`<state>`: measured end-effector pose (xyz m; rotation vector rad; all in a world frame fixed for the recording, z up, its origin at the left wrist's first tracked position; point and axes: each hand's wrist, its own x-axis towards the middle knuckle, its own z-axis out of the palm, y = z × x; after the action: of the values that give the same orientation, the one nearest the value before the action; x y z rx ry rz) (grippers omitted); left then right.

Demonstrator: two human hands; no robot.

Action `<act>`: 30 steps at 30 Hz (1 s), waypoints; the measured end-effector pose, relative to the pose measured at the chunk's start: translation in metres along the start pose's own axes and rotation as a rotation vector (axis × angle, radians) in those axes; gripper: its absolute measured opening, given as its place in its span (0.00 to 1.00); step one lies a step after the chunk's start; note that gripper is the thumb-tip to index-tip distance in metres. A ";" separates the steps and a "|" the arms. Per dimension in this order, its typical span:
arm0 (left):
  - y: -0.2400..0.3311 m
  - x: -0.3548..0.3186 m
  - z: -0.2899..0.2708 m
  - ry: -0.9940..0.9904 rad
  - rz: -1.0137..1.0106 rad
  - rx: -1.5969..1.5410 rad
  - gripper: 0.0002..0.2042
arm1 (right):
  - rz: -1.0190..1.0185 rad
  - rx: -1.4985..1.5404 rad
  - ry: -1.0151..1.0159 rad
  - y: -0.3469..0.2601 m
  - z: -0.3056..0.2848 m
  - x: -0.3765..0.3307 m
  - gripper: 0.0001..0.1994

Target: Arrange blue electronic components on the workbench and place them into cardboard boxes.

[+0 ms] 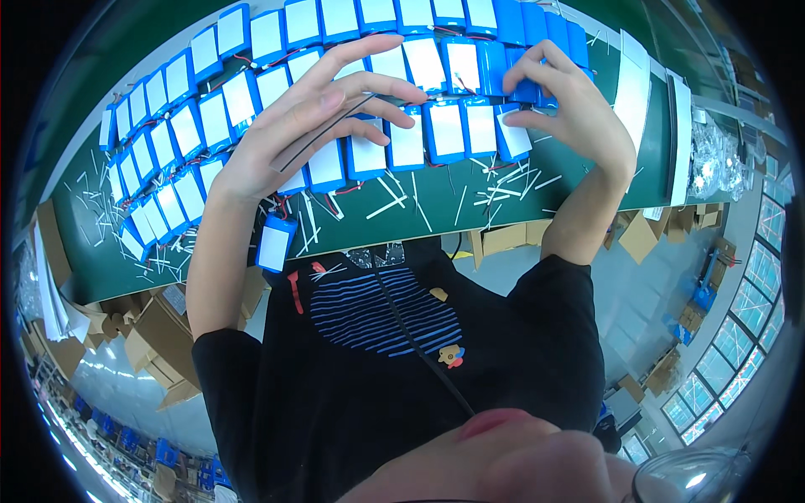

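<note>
Rows of blue battery packs (pixel 407 142), many with white rectangular tops, lie on a green table. Over the left-middle rows, my left hand (pixel 293 126) is open, its fingers stretched to the right. A thin pale strip with a dark edge (pixel 323 134) lies along this hand. At the right end of the rows, my right hand (pixel 579 105) has its fingers curved and apart. Its index fingertip is at an all-blue battery pack (pixel 493 69), and its thumb is by a white-topped pack (pixel 513 144) below. Whether they press on these packs is unclear.
Narrow white strips (pixel 390 201) litter the green table (pixel 335 230). One separate battery pack (pixel 275 243) lies at its near edge. White sheets (pixel 633 92) and clear plastic bags (pixel 717 159) are on the right. Cardboard boxes (pixel 159 344) stand below the table.
</note>
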<state>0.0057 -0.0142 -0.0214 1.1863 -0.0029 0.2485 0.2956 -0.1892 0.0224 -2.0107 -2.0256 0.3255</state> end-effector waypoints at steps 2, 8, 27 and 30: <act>0.001 -0.001 -0.001 -0.002 -0.020 0.001 0.30 | 0.016 0.040 -0.058 0.004 -0.001 0.006 0.08; 0.005 0.000 0.002 -0.013 -0.081 0.060 0.34 | -0.127 0.369 0.025 -0.015 -0.005 0.023 0.12; 0.006 -0.010 0.016 0.132 -0.161 0.364 0.24 | -0.564 0.527 0.412 -0.081 0.043 0.041 0.11; 0.000 -0.010 0.013 0.075 -0.107 0.374 0.25 | -0.552 0.490 0.418 -0.081 0.044 0.033 0.13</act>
<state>-0.0028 -0.0284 -0.0174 1.5433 0.1786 0.2037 0.2039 -0.1562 0.0100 -1.0739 -1.8931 0.2259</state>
